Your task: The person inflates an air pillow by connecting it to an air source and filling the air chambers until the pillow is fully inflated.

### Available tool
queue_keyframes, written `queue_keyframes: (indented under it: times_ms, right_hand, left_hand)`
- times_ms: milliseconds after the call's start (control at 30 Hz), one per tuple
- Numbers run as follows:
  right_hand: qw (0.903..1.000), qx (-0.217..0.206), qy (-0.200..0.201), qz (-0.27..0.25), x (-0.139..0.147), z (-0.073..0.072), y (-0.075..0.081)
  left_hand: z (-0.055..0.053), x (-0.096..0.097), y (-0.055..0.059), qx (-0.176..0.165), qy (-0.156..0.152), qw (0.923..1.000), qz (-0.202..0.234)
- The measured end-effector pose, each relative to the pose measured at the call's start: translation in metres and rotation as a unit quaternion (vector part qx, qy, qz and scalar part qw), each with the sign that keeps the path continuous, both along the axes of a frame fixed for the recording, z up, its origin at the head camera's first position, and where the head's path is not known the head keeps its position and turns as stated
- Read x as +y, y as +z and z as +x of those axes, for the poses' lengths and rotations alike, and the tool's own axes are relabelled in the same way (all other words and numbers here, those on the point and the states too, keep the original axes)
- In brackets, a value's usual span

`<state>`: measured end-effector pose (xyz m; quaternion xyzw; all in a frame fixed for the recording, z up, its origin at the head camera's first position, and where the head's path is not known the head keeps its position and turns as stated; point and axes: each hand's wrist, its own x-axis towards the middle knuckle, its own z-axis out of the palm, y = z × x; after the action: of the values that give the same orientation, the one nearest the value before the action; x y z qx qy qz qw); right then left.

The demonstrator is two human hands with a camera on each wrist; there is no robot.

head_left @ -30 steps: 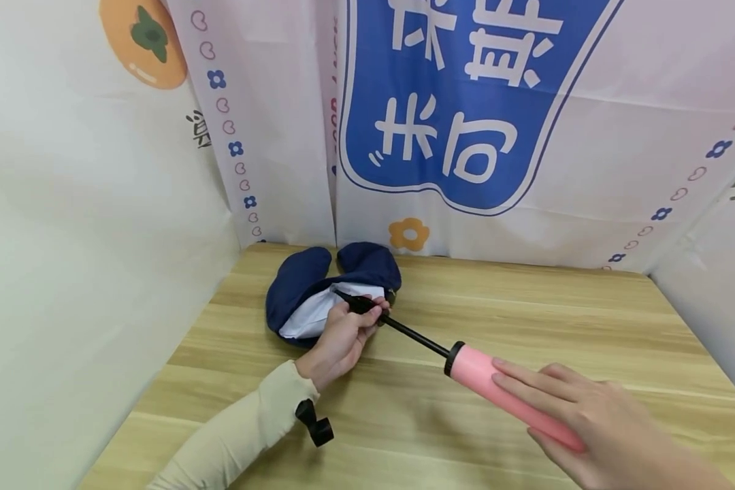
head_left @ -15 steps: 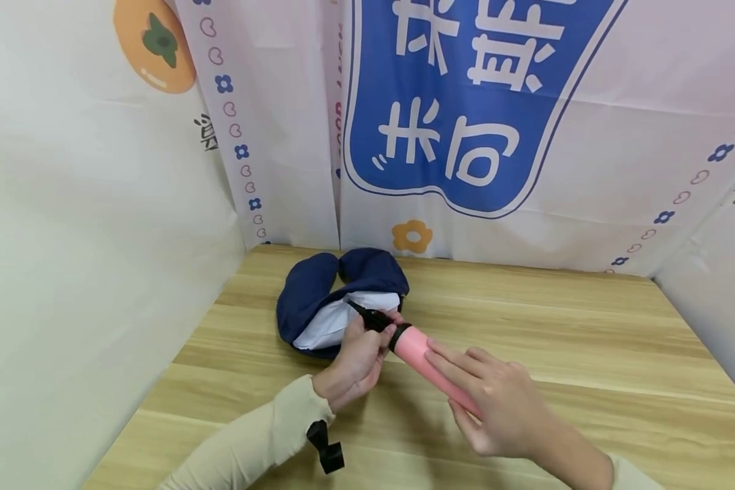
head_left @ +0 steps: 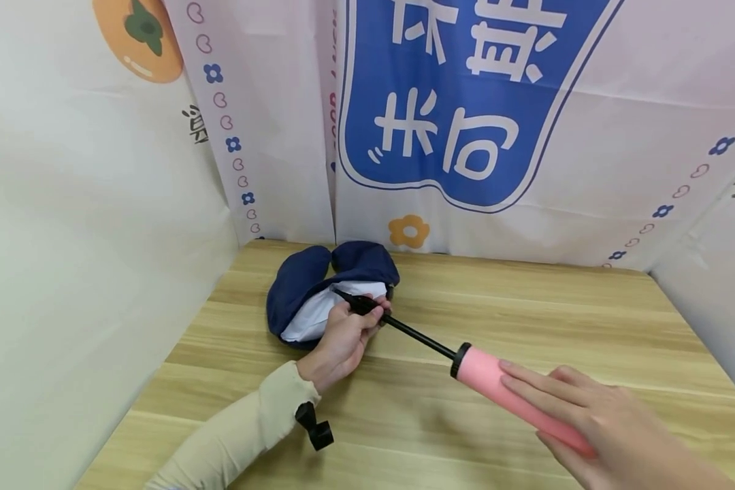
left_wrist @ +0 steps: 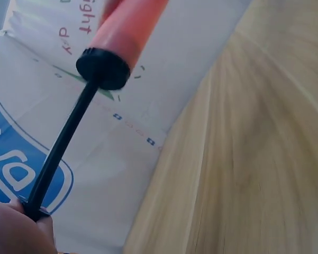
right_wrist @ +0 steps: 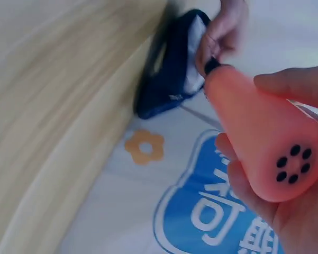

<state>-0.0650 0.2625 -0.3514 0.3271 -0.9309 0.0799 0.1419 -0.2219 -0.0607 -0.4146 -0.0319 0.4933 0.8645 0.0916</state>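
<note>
A navy U-shaped neck pillow lies toward the back left of the table, its cover parted to bare a white inner bladder. My left hand grips the black nozzle end of a pink hand pump, whose tip meets the white bladder; whether it sits inside a valve is too small to tell. My right hand holds the pink barrel, fingers along its top and thumb beneath. A length of black rod shows between the two hands. In the right wrist view, holes dot the barrel's end.
The wood-grain table meets a printed white curtain at the back and a pale side wall on the left. A black camera mount juts from my left wrist.
Half a second ago my right hand had slid the barrel up to my left hand, hiding the rod. Now the barrel is drawn back to the lower right, rod exposed. My left hand keeps its grip.
</note>
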Motion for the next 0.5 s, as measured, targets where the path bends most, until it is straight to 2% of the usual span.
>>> queue_keyframes:
  times_ms: [67, 133, 200, 267, 333, 433, 500]
  right_hand:
    - [0.9997, 0.026, 0.002, -0.004, -0.004, -0.001, 0.001]
    - [0.9983, 0.053, 0.019, -0.016, -0.017, -0.009, -0.004]
    - [0.9957, 0.083, 0.034, -0.025, -0.035, -0.019, -0.013]
    - [0.9891, 0.127, 0.066, -0.037, -0.053, -0.033, -0.026]
    - [0.9842, 0.156, 0.076, -0.035, -0.067, -0.042, -0.038]
    - [0.9809, 0.168, 0.091, -0.036, -0.078, -0.051, -0.05]
    - [0.9824, 0.157, 0.092, -0.041, -0.075, -0.053, -0.054]
  left_hand:
    - [0.002, 0.002, -0.001, -0.004, 0.013, 0.9999, 0.002]
    - [0.008, 0.007, -0.004, -0.012, 0.02, 0.9997, 0.001]
    - [0.016, 0.014, -0.008, -0.02, 0.029, 0.9994, -0.004]
    - [0.023, 0.02, -0.012, -0.029, 0.036, 0.9988, -0.018]
    - [0.027, 0.024, -0.015, -0.029, 0.042, 0.9983, -0.027]
    - [0.028, 0.022, -0.018, -0.026, 0.032, 0.9985, -0.036]
    - [0.024, 0.02, -0.017, -0.018, 0.012, 0.9992, -0.034]
